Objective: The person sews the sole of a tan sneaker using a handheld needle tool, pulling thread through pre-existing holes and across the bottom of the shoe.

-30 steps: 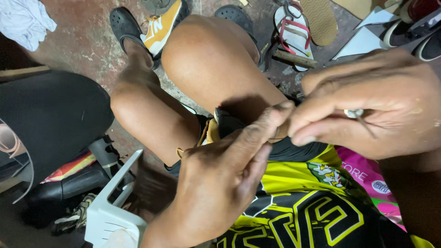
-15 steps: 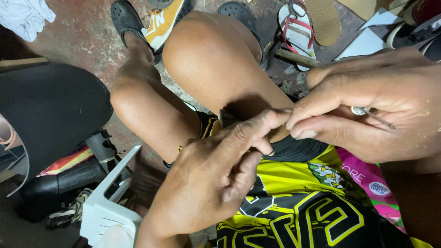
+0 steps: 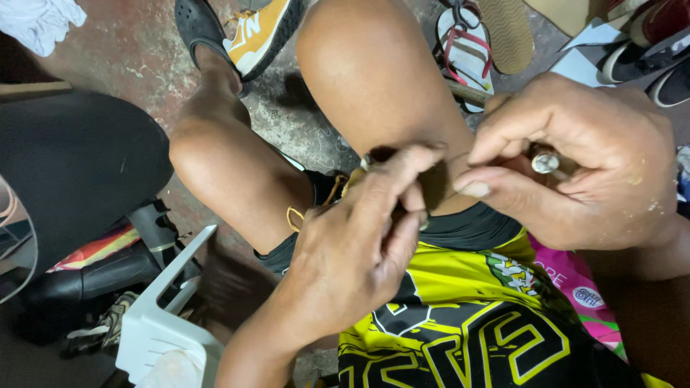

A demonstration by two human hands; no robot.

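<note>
**2 hands pinching small work over the lap, shoes scattered on a stained floor**

A mottled, reddish-grey concrete floor (image 3: 136, 50) is filling the upper left of the frame, with a white cloth (image 3: 39, 21) lying at the corner. Along the top edge, an orange sneaker (image 3: 262, 32) is sitting beside a dark clog (image 3: 195, 25) worn on a foot, and a striped sandal (image 3: 466, 50) is lying near a tan sole (image 3: 509, 32). A white plastic stool (image 3: 154, 323) is standing at the lower left, below a black rounded seat (image 3: 72, 165).

At centre frame, the left hand (image 3: 352, 251) is curling its fingers and pinching a small brownish piece (image 3: 431, 190), mostly hidden, against the thigh. At centre right, the right hand (image 3: 575, 165) is closing round a thin metal tool (image 3: 545, 162), with only its shiny end showing, thumb and forefinger pressing toward the same piece. Both hands are hovering above a yellow-and-black garment (image 3: 467, 316) at the bottom of the frame.
</note>
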